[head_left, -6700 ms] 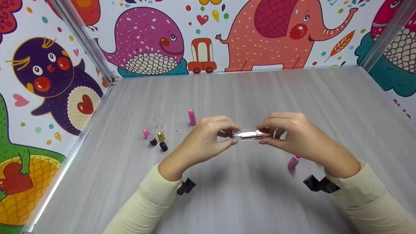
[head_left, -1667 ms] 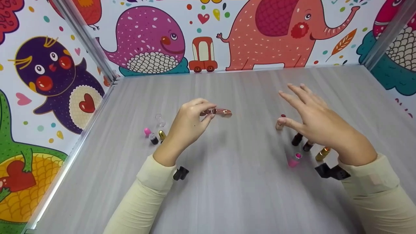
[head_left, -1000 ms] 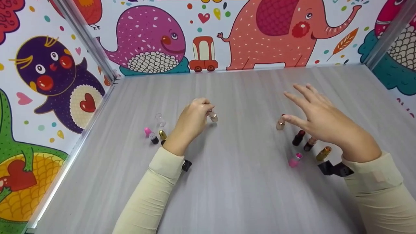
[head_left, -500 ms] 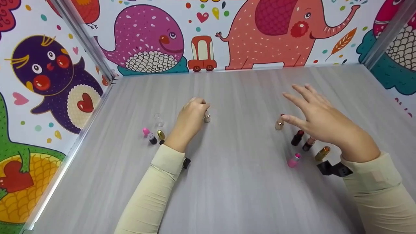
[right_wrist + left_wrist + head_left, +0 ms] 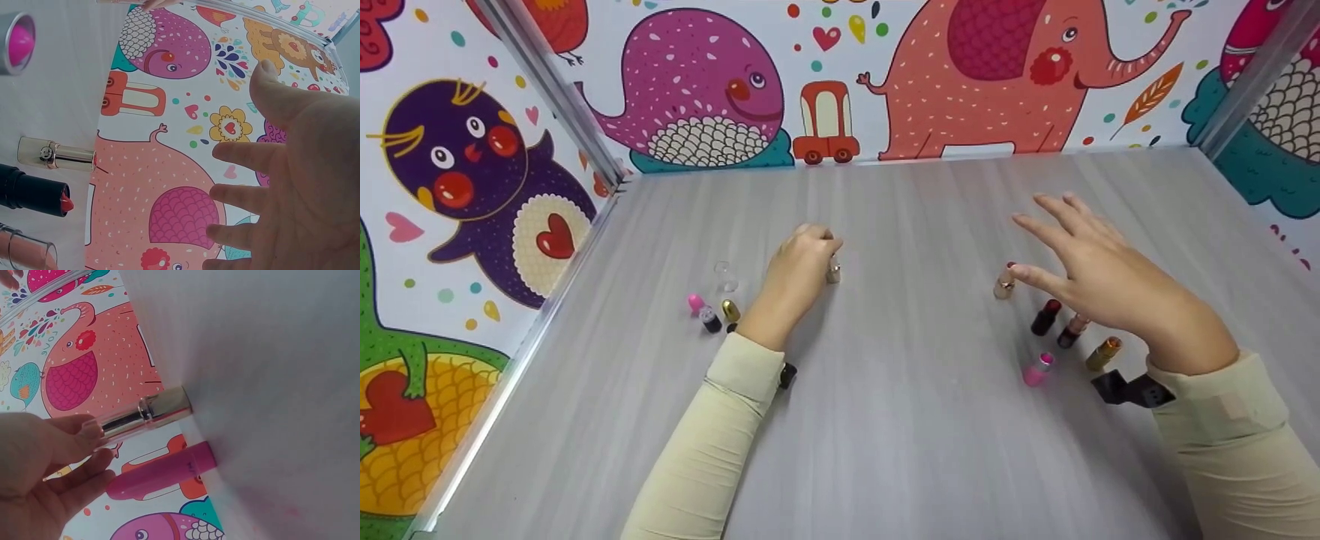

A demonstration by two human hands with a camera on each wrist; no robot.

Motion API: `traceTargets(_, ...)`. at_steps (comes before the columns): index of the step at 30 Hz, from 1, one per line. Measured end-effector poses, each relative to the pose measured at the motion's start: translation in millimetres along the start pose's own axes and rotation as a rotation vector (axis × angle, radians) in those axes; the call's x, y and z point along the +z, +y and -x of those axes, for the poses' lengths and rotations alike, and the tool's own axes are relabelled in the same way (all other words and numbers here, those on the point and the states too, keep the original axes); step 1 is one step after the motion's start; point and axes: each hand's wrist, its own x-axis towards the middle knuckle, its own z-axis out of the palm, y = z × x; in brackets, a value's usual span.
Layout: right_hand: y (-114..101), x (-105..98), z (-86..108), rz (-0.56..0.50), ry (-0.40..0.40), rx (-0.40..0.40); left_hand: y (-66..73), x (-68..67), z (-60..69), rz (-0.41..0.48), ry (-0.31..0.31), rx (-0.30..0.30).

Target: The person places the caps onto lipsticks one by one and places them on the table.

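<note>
My left hand [image 5: 796, 276] pinches the top of a lipstick tube [image 5: 147, 415] between thumb and fingers. The tube has a clear upper sleeve over shiny metal and a gold base. It stands upright, its base at the table. Close beside it, a pink tube [image 5: 163, 471] stands upright near my lower fingers; my hand hides it in the head view. My right hand [image 5: 1117, 289] hovers with spread fingers, holding nothing. Below its thumb stands a beige-and-gold lipstick [image 5: 1003, 285] with a red tip, apart from the hand in the right wrist view.
Uncapped lipsticks stand at right: black [image 5: 1045, 319], a clear-sleeved one with a dark base [image 5: 1072, 332], pink [image 5: 1039, 370] and gold [image 5: 1105, 354]. At left are a clear cap [image 5: 726, 277], a pink piece [image 5: 695, 304], a clear-and-black piece [image 5: 709, 319] and a gold cap [image 5: 730, 310]. Printed panels [image 5: 840, 45] edge the table.
Both hands held a clear-sleeved tube at first; they parted. My left hand turned its tube upright, lowered it and shifted slightly left. My right hand has stayed spread, nearly still.
</note>
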Motion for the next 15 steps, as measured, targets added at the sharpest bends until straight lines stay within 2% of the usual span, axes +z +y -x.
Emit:
traceTargets(8,-0.1,-0.1,0.4,0.01,0.011,-0.001,-1.9,-1.3,-0.1,-0.01,-0.002,0.012)
traceTargets(15,0.3,0.8,0.0,0.006,0.004,0.007,-1.3,-2.3,-0.4,0.022,-0.03,-0.011)
